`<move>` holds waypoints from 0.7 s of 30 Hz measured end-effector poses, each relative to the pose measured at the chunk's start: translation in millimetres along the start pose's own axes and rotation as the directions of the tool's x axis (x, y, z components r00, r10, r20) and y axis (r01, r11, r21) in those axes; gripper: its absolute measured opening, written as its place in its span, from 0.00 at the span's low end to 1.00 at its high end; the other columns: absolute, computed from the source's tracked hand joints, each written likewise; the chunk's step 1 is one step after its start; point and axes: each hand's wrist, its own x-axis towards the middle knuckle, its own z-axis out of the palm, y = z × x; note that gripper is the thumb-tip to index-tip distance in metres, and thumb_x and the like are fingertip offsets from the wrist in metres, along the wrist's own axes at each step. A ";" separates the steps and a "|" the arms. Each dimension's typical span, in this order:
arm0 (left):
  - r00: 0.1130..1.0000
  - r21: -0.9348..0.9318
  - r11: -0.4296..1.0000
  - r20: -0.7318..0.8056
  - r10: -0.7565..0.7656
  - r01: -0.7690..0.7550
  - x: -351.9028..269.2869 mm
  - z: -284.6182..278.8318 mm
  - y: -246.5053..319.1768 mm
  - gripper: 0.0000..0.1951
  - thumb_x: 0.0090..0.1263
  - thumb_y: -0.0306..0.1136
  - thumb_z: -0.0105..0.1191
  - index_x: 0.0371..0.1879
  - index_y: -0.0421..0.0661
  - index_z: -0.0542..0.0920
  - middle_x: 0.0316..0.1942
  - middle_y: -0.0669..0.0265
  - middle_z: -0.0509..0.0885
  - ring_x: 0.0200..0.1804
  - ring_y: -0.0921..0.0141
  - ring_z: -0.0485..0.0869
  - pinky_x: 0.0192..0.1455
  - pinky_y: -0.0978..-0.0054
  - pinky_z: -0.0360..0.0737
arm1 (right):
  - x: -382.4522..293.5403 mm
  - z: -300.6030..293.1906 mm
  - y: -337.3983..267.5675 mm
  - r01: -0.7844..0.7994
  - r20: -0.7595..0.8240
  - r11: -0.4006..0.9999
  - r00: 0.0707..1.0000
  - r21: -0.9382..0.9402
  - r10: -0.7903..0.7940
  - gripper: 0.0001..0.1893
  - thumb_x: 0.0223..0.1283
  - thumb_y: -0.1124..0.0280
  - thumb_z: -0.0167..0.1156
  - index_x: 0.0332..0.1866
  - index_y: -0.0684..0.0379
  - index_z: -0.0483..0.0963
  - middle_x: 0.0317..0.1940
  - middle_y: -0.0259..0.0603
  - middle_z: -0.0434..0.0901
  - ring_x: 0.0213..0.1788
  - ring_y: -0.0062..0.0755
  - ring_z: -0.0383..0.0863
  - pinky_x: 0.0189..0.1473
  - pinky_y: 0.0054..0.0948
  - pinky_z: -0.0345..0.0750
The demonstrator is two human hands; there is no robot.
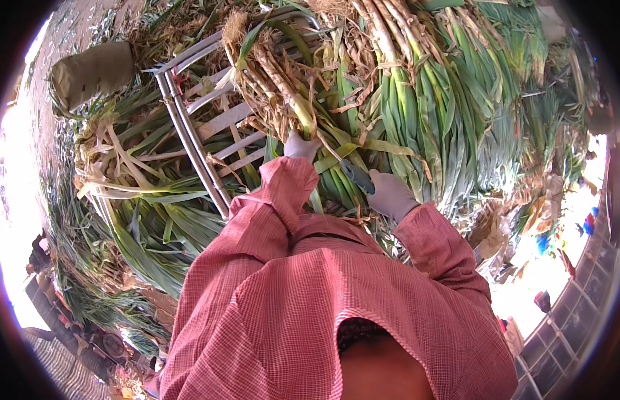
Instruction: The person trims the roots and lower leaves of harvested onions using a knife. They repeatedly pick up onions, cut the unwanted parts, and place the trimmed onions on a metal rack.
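Observation:
My left hand [301, 146], in a pale glove, is closed around the stems of a bunch of long green onions [290, 95]. Dry brown outer leaves hang about the bunch, and its roots point away from me. In my gloved right hand [391, 194] is the dark handle of a hand tool [357, 176]. A thin metal shank runs from this handle towards the bunch; I cannot tell the shape of its tip among the leaves. Under the bunch lies a slatted metal frame [230, 122].
Several tied bundles of green onions [425, 100] lie to the right of the frame. Loose onions [155, 210] are heaped on the left, near a rolled, cloth-like bundle [92, 75]. The frame's metal side rail [192, 145] stands left of my left hand. Dark tiles [565, 320] show at lower right.

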 end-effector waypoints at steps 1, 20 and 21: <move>1.000 -0.091 0.996 0.018 0.022 -0.021 2.4 -5.0 -10.0 0.27 0.59 0.37 0.74 0.55 0.37 0.82 0.42 0.55 0.90 0.41 0.65 0.89 0.46 0.66 0.85 | 2.8 -0.3 2.9 -0.018 0.026 0.999 0.999 -0.036 0.019 0.16 0.56 0.68 0.60 0.49 0.62 0.75 0.40 0.57 0.86 0.46 0.58 0.87 0.51 0.50 0.82; 0.995 -0.083 0.991 -0.017 0.099 -0.100 -29.0 0.6 -18.4 0.20 0.69 0.43 0.60 0.53 0.41 0.83 0.43 0.50 0.89 0.48 0.54 0.89 0.55 0.61 0.83 | 56.4 1.8 -11.6 0.045 -0.013 0.988 0.999 -0.145 -0.047 0.16 0.59 0.68 0.60 0.51 0.61 0.75 0.44 0.54 0.87 0.48 0.54 0.89 0.51 0.48 0.83; 0.996 -0.054 0.996 -0.056 0.072 -0.075 -21.1 5.3 -14.9 0.21 0.69 0.44 0.60 0.53 0.41 0.83 0.43 0.49 0.89 0.48 0.54 0.89 0.54 0.60 0.82 | 65.0 0.7 -15.7 0.055 -0.012 0.990 0.998 -0.131 -0.057 0.16 0.58 0.68 0.60 0.50 0.61 0.74 0.44 0.55 0.86 0.48 0.55 0.88 0.51 0.49 0.83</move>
